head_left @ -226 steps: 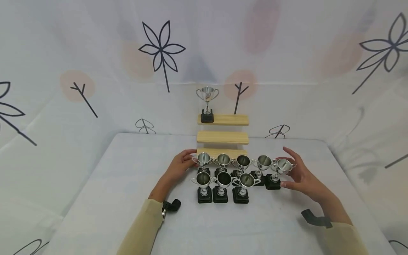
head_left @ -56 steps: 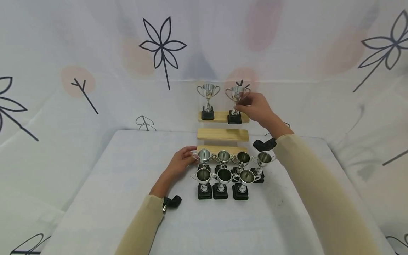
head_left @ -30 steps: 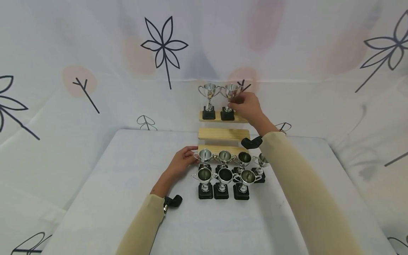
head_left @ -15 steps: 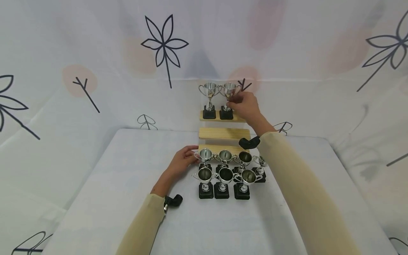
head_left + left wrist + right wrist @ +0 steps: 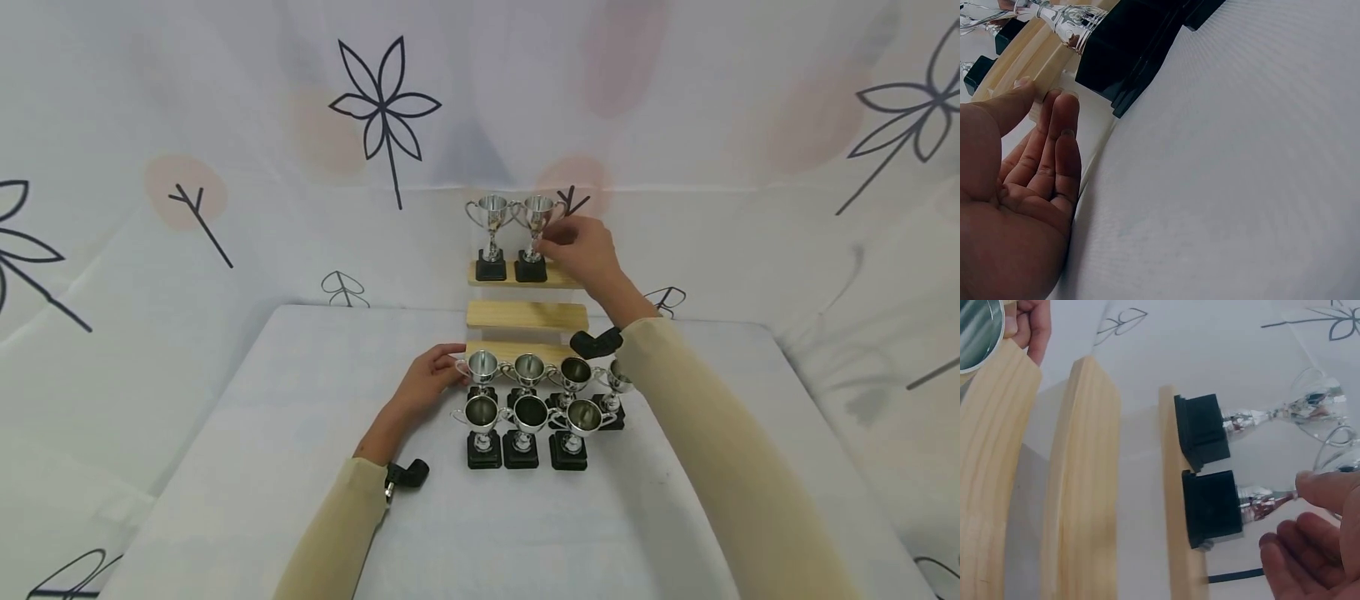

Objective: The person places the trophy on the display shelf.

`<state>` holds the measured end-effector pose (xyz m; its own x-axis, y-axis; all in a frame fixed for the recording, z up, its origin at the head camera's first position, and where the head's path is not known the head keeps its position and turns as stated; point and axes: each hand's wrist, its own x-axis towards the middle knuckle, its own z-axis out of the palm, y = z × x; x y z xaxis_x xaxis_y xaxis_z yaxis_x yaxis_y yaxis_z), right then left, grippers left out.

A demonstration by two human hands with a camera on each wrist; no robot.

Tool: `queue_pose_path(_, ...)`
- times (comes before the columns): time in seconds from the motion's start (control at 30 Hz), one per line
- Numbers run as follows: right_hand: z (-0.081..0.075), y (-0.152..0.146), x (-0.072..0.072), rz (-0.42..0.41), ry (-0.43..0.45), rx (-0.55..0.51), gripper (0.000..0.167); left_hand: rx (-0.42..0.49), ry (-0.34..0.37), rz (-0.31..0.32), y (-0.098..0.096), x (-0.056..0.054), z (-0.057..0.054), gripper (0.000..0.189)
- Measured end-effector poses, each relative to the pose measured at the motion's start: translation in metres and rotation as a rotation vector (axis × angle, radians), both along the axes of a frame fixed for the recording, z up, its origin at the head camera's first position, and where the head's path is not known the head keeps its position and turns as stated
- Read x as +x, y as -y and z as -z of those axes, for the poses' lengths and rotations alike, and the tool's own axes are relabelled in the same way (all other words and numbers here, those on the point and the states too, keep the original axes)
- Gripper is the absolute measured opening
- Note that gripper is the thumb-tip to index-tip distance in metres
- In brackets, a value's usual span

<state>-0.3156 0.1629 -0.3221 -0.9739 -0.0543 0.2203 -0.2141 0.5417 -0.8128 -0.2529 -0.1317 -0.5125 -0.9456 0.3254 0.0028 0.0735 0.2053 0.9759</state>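
Note:
My right hand point(image 5: 590, 252) holds a small silver trophy cup point(image 5: 532, 267) by its stem, thumb on the near side. The trophy's black base stands upright on the top tier of a three-tier wooden shelf point(image 5: 527, 315). Another like trophy point(image 5: 491, 267) stands just left of it, handles overlapping in the head view; in the right wrist view the two black bases are close together. My left hand point(image 5: 426, 385) pinches the left end of the bottom tier point(image 5: 1052, 70) between thumb and fingers.
Several like trophies stand in two rows before the shelf, including a front-left trophy point(image 5: 483, 450) and a front-right one point(image 5: 568, 452). My right sleeve point(image 5: 712, 442) partly covers the rightmost back-row trophy point(image 5: 611, 404). White cloth point(image 5: 450, 533) covers the table.
My right hand has taken the rightmost back-row trophy up to the top tier and shifted it left beside the first one. My left hand stays at the shelf. The last half second shows little movement.

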Motion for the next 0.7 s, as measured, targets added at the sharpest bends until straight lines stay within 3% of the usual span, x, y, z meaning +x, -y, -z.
queue_pose_path(0.3, -0.012, -0.018, 0.027, 0.028, 0.123, -0.113, 0.043, -0.002, 0.002, 0.003, 0.002, 0.000, 0.002, 0.048)
queue_pose_path(0.47, -0.012, -0.033, 0.047, 0.020, 0.097, -0.153, 0.047, -0.007, -0.005, -0.003, 0.002, 0.000, 0.002, 0.048)
queue_pose_path(0.7, -0.002, -0.057, 0.073, 0.007, 0.025, -0.121, 0.050, 0.003, 0.005, 0.003, 0.000, -0.001, 0.001, 0.048)
